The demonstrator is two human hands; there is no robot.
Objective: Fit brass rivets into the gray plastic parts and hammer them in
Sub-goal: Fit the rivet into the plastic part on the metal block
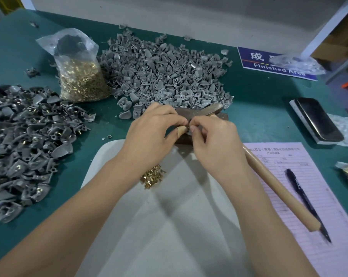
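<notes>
Both hands (186, 126) pinching one tiny gray part (187, 129): light, hard, slippery. Best pinched by edges, rivets (152, 176) just below.

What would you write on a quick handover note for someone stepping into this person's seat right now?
Left hand and right hand: both pinch a small gray part between their fingertips over the dark block.
Hammer: lies at the right, head on the block, handle across the pink form.
Loose rivets: on the white sheet; more in the bag.
Done: left pile shows brass.
Left: the big pile of bare parts beyond the hands.
</notes>
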